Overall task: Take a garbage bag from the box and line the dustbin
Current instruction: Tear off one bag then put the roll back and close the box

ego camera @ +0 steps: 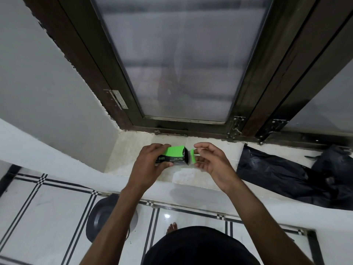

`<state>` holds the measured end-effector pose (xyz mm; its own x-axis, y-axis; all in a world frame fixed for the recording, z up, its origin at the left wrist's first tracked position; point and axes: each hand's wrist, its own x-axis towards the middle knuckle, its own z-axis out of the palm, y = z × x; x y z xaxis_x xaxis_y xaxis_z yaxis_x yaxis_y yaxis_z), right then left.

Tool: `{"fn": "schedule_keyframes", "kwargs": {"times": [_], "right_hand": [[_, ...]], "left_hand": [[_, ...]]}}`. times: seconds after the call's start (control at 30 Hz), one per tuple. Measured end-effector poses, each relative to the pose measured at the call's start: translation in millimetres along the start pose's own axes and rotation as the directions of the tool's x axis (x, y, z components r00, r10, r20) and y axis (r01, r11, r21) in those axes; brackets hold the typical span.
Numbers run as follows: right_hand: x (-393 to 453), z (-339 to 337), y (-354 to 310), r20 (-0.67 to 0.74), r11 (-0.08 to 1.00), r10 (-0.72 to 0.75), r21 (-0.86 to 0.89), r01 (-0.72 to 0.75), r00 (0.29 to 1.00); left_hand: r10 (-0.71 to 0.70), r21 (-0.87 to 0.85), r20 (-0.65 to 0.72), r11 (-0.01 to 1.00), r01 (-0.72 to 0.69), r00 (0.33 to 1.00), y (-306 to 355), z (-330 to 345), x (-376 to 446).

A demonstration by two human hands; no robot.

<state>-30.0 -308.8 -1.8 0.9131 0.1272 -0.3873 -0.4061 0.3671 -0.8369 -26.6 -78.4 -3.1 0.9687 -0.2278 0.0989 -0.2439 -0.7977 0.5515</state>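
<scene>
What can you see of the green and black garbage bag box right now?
The green and black cardboard garbage bag box is a small carton held above the pale stone window sill, lying lengthwise. Its top face is bright green; the black side shows white lettering ending in "BAGS". The left hand grips its left end. Its right end is open, showing a dark inside, and the right hand fingers touch the green flap.

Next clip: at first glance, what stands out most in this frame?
The bright green garbage bag box held over the window ledge, gripped by the left hand while the right hand pulls at its open end flap. A crumpled black plastic bag lies on the ledge to the right, and a dark round dustbin sits on the tiled floor below left.
</scene>
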Motion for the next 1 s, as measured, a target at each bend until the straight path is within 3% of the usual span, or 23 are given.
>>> {"fn": "schedule_keyframes", "kwargs": {"times": [0.17,0.43,0.73,1.0], "right_hand": [[1,14,2,0.031,0.967,-0.12,-0.223,0.124,0.992],[5,12,7,0.045,0.966,-0.11,-0.23,0.118,0.993],[11,2,19,0.089,0.995,-0.023,-0.097,0.031,0.996],[19,15,18,0.079,0.966,-0.08,-0.24,0.097,0.994]], "left_hand": [[0.019,0.018,0.007,1.0,-0.019,1.0,7,1,0],[0.025,0.046,0.025,0.999,-0.026,0.999,3,-2,-1],[0.048,0.05,0.108,0.997,-0.053,0.993,-1,1,-6],[0.053,0.025,0.093,0.998,-0.055,0.994,-6,-5,1]]}}
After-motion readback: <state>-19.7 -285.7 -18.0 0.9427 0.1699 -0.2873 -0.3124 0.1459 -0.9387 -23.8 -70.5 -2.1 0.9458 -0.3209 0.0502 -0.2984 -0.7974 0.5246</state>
